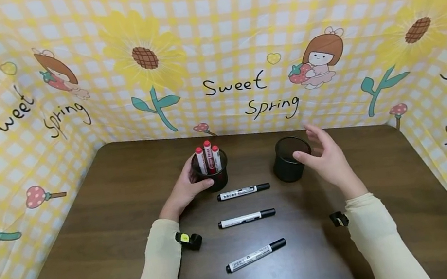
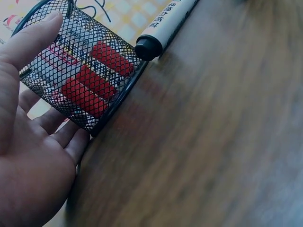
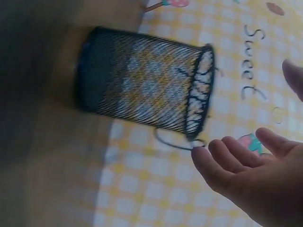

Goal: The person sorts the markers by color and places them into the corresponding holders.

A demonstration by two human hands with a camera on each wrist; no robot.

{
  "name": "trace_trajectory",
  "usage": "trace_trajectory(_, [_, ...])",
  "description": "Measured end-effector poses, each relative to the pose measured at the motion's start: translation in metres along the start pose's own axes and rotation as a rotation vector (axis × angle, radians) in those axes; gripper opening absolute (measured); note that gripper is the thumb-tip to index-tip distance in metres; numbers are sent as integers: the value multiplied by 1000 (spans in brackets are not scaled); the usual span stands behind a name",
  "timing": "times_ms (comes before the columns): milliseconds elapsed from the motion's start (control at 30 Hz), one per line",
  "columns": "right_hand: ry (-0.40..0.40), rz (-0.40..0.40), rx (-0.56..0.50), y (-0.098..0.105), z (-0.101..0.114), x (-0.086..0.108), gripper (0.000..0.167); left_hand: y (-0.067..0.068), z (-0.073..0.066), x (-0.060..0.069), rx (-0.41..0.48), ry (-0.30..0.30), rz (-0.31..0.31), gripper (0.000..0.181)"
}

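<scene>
A black mesh pen holder (image 1: 219, 179) stands at the left with three red-capped markers (image 1: 209, 156) in it. My left hand (image 1: 185, 188) holds this holder, thumb across the near side and fingers round the far side, as the left wrist view shows. To the right is a second black mesh pen holder (image 3: 147, 82), upright with nothing visible inside. My right hand (image 1: 328, 161) is beside its rim, fingers spread and apart from the mesh; the right wrist view shows the little finger close to the rim. Nothing is in that hand.
Three black-capped markers lie on the wooden table (image 1: 312, 243) between my arms: one marker (image 1: 243, 192) near the holders, a middle marker (image 1: 246, 218), and a slanted marker (image 1: 256, 255) nearest me. A yellow checked cloth (image 1: 217, 51) walls the back and sides.
</scene>
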State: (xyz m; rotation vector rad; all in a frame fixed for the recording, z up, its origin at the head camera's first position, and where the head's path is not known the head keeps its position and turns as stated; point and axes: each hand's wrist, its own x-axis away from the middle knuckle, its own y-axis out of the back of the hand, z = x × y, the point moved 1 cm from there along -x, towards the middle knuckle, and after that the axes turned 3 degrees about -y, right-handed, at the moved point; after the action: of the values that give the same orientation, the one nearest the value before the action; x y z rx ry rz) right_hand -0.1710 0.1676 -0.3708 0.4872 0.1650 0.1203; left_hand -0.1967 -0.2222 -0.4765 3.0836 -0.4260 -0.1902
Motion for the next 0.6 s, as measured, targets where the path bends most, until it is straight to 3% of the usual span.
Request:
trace_trajectory(233, [-91, 94, 50, -4, -24, -4, 102, 1, 0, 1, 10, -19, -6, 91])
trace_trajectory(433, [-130, 124, 75, -6, -36, -10, 111, 1, -3, 5, 12, -5, -9, 91])
trace_trajectory(600, [-148, 129, 33, -10, -48, -14, 116, 2, -2, 6, 8, 7, 0, 91])
